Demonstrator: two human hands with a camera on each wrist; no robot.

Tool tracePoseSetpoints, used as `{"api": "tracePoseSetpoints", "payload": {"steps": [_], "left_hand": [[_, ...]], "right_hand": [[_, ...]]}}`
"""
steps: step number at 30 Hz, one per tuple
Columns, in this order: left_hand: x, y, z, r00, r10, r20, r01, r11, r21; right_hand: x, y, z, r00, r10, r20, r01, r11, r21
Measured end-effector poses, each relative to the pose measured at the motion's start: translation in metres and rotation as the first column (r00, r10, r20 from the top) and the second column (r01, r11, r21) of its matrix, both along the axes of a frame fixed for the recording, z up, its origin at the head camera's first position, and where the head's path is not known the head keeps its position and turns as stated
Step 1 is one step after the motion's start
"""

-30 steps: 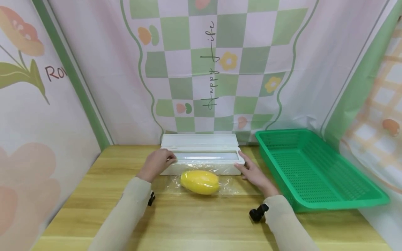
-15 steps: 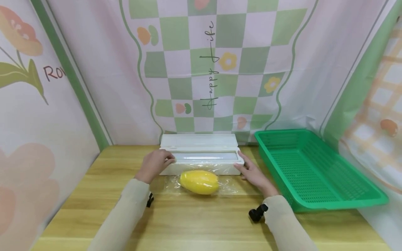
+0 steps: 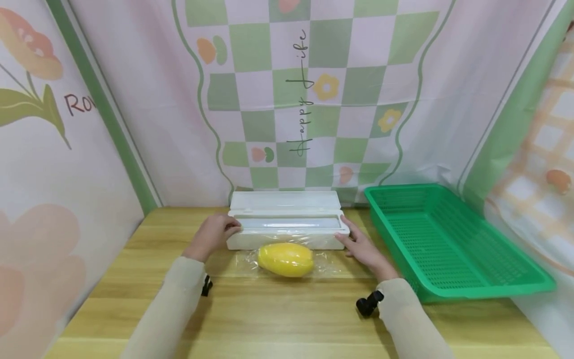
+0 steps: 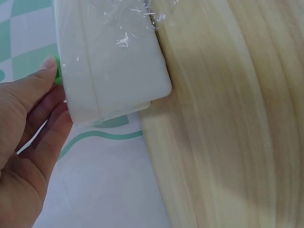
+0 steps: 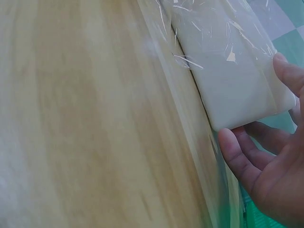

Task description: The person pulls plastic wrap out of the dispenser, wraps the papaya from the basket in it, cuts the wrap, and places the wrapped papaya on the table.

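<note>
A white cling film dispenser (image 3: 287, 242) stands on the table with its lid (image 3: 285, 201) raised and a film roll (image 3: 289, 223) inside. My left hand (image 3: 214, 233) is at its left end. In the left wrist view, that hand's thumb and fingers pinch a small green slide cutter (image 4: 58, 71) on the dispenser's edge. My right hand (image 3: 360, 248) grips the right end, its thumb on the front edge and its fingers round the end. In front lies a yellow oval fruit (image 3: 285, 260) with clear cling film (image 3: 326, 264) about it. The film reaches up to the dispenser's front.
A green perforated plastic basket (image 3: 430, 249) stands to the right of the dispenser, close to my right forearm. Patterned cloth (image 3: 309, 124) hangs behind the wooden table (image 3: 278, 319) and at both sides.
My left hand has slid left along the dispenser's front edge to its left end. My right hand, the fruit and the basket have stayed in place.
</note>
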State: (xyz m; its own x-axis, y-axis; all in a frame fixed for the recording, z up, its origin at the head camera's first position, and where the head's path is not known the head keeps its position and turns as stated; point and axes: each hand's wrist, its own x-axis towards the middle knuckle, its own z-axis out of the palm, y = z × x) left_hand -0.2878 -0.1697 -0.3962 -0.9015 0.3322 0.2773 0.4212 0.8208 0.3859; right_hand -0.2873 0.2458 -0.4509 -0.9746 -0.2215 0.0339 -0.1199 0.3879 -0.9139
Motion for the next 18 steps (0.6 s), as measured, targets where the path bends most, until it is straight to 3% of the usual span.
{"api": "tracePoseSetpoints", "payload": {"steps": [14,18], "left_hand": [[-0.003,-0.010,-0.007,1.000,-0.005,-0.027,0.007,0.998,0.057],[-0.004,-0.013,-0.010,0.999,0.004,-0.034,-0.002,0.998,0.065]], "right_hand": [[-0.001,0.000,-0.001,1.000,-0.016,0.016,0.016,1.000,-0.018],[0.005,-0.003,0.010,1.000,-0.006,0.020,0.007,1.000,-0.026]]}}
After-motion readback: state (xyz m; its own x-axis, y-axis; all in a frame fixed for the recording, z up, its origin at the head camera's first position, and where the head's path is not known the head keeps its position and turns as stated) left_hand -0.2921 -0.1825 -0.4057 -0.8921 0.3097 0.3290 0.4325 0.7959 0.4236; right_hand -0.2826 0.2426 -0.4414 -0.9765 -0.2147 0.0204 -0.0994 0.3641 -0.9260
